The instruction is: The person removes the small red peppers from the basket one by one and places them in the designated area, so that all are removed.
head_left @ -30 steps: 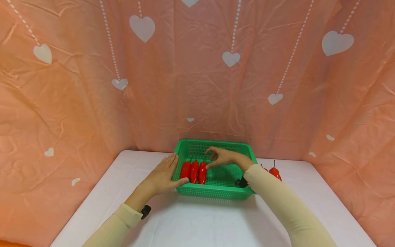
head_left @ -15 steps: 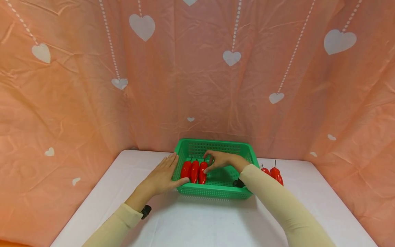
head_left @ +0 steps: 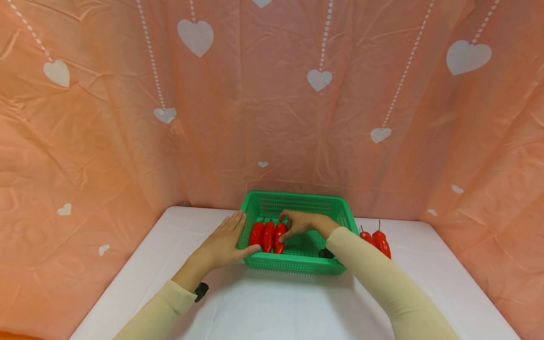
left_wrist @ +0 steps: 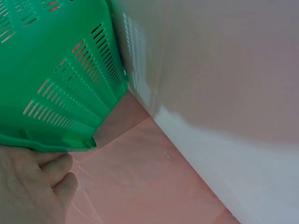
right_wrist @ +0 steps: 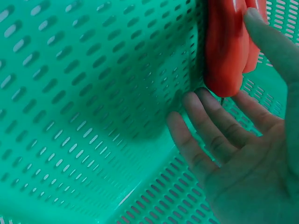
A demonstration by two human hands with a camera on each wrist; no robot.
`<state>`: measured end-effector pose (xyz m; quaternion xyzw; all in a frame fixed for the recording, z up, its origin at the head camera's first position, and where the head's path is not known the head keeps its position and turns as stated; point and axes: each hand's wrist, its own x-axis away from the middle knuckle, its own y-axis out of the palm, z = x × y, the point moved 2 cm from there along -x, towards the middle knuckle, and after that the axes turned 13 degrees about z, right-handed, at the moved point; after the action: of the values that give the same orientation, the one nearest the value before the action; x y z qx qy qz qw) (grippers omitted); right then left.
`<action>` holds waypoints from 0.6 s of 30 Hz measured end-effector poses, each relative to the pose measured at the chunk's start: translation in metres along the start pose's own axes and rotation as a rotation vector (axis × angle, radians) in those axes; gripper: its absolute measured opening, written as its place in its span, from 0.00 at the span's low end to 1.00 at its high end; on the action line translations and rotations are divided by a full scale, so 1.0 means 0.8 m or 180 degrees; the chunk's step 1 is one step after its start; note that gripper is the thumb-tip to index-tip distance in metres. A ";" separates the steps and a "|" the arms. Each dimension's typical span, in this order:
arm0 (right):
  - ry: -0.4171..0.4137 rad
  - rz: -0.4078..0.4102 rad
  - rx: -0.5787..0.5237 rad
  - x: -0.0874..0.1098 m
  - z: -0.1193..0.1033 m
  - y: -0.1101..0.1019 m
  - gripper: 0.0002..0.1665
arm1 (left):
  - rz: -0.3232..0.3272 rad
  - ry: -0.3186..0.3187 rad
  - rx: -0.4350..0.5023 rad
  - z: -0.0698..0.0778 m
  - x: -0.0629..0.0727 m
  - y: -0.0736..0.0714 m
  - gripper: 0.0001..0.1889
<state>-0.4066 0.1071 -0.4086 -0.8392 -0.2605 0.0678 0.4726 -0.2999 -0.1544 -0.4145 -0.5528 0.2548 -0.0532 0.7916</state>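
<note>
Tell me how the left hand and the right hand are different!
The left hand touches the rim of the green basket; the right hand is inside it, at a red pepper. The left hand's fingers look straighter; the right hand's, more bent. Both are bare and come from cream sleeves.

A small curtained-off booth, though the kind of building around it cannot be told. Creased pinkish-orange sheeting (head_left: 272, 127) hangs beyond the hands (head_left: 218, 245) and to both sides of them, printed with white hearts (head_left: 196, 38) on dotted strings (head_left: 326, 35); it walls in a white table (head_left: 289, 307) beneath the hands, close along its far edge.
</note>
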 end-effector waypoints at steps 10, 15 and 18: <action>0.0016 -0.0054 0.0054 -0.002 0.001 0.004 0.45 | -0.0024 -0.0022 0.0009 0.002 0.001 -0.003 0.60; 0.0004 -0.0049 0.0080 -0.003 0.002 0.005 0.45 | -0.0024 -0.0016 0.0006 0.003 0.001 -0.002 0.60; 0.0000 -0.0036 0.0108 -0.003 0.003 0.006 0.44 | -0.0023 -0.0017 0.0006 0.002 0.000 -0.002 0.60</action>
<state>-0.4081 0.1058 -0.4142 -0.8295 -0.2640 0.0696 0.4872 -0.2985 -0.1534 -0.4130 -0.5531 0.2506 -0.0549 0.7927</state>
